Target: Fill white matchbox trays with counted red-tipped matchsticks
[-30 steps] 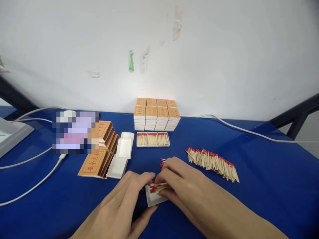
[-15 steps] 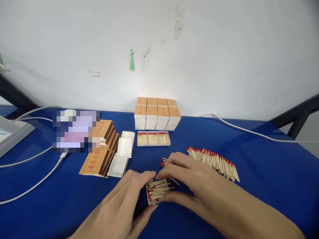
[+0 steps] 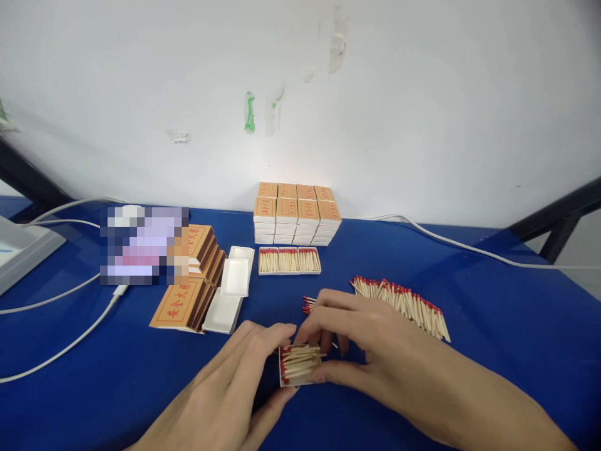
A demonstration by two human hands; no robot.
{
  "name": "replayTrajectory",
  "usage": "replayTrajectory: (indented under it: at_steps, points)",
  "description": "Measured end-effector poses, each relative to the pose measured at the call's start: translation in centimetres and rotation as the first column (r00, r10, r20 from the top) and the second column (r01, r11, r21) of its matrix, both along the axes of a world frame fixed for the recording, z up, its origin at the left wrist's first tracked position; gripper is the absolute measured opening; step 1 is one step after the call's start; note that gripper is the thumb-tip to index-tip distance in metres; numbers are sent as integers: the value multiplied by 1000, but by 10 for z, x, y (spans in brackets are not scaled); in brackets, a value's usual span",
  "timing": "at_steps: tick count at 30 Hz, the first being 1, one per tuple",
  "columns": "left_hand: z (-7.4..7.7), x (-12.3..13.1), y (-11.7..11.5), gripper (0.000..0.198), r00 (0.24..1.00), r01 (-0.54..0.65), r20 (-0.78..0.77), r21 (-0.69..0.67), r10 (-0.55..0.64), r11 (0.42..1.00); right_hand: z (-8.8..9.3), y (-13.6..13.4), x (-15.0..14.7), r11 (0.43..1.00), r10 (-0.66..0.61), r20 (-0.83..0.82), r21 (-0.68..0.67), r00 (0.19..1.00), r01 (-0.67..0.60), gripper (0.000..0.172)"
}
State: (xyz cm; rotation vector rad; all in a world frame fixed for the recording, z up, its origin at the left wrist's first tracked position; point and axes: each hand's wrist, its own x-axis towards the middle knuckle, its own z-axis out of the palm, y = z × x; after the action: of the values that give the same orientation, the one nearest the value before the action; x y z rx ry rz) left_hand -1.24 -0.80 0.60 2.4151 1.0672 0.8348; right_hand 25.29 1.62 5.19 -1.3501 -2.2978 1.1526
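Between my two hands is a small white matchbox tray (image 3: pixel 297 381) with red-tipped matches (image 3: pixel 300 363) lying in it, heads to the left. My left hand (image 3: pixel 235 376) grips the tray's left end, fingers at the far corner and thumb at the near one. Curled around the right end, my right hand (image 3: pixel 361 338) has its thumb against the near right corner and its fingers at the far side, touching the tray and match ends. Some match ends stick out past the right edge. More loose matches (image 3: pixel 308 305) show partly behind my right fingers.
A loose row of matches (image 3: pixel 404 304) lies to the right. Filled trays (image 3: pixel 288 262) sit before stacked matchboxes (image 3: pixel 297 213). At left are empty trays (image 3: pixel 235 279), orange matchbox sleeves (image 3: pixel 178 304), a blurred-out object (image 3: pixel 145 244) and a white cable (image 3: pixel 89 338).
The matches in the tray have shifted and lie more level and closer together. The tray has turned slightly, and my right fingers have curled in at its right end.
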Motion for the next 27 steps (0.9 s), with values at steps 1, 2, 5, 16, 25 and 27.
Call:
replayTrajectory:
  at_steps: [1,2,5,16,25,27]
  points:
    - [-1,-1,0,31,1000,-2,-1,3,2,1000,0,2,3,1000,0,6,-3,1000,0,14]
    - [-2,-1,-1,32,1000,-2,-2,10,2,1000,-1,3,5,1000,12,8,-8,1000,-12,16]
    - [-4,-2,-2,32,1000,-10,-1,9,10,1000,-5,7,7,997,56,-20,-51,998,-57,13]
    - [-3,-3,0,28,998,66,16,-79,-65,995,-4,14,7,996,2,-57,-83,998,-6,14]
    - [1,0,1,17,988,152,55,-101,-147,983,-1,14,5,996,-21,-110,-85,994,12,7]
    - [-1,0,1,17,984,168,73,-114,-160,979,-2,13,6,996,-26,-116,-84,993,16,7]
